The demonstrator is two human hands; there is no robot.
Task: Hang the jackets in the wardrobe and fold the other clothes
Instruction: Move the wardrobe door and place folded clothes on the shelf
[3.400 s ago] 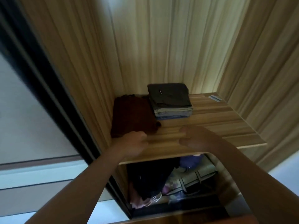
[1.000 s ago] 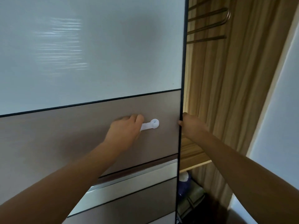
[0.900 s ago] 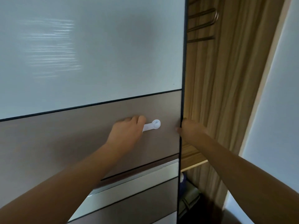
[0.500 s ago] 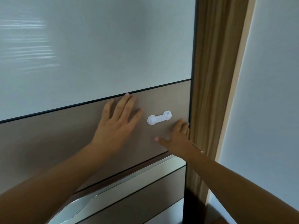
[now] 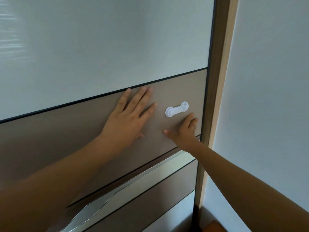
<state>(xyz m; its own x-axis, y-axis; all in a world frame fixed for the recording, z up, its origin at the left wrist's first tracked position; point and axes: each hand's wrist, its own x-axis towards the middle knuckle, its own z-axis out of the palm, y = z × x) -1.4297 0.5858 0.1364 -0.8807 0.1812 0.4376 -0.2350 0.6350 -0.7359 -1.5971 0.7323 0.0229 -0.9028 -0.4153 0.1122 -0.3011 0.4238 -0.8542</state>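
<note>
The wardrobe's sliding door (image 5: 66, 131) fills the view, with a pale upper panel and a brown band below it. It reaches the wooden frame (image 5: 217, 81) on the right, so the inside and the clothes are hidden. My left hand (image 5: 128, 114) lies flat on the brown band with straight fingers. My right hand (image 5: 184, 129) presses flat on the same band, just below a small white plastic latch (image 5: 176, 108). Neither hand holds anything.
A long silver recessed handle (image 5: 125, 190) runs across the door below my arms. A pale wall (image 5: 270, 97) stands right of the wardrobe frame. A bit of orange-brown floor (image 5: 215, 227) shows at the bottom right.
The door has slid right and closed the gap that showed the shelf and folded clothes. My left hand let go of the latch and both hands now lie flat on the door.
</note>
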